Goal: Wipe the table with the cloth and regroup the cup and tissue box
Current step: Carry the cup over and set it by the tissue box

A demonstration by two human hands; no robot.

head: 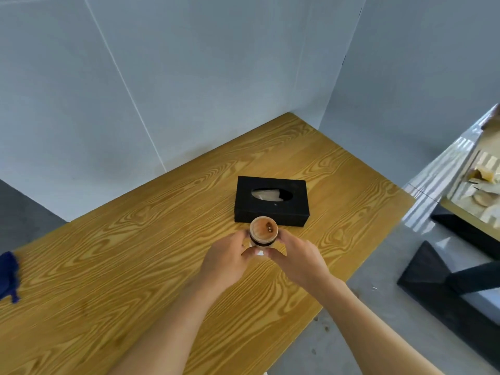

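Observation:
A small cream cup [263, 231] with a dark band and a brown inside stands on the wooden table [135, 253], right in front of the black tissue box [271, 203]. My left hand [227, 259] holds the cup's left side and my right hand [297, 259] holds its right side, fingers wrapped around its lower part. A white tissue shows in the box's oval slot. The dark blue cloth [9, 274] lies crumpled at the table's far left edge, away from both hands.
Grey wall panels [189, 77] close off the table's back and right corner. To the right, past the table edge, is grey floor with a black stand base [446, 288] and another table [476, 180] holding light-coloured items.

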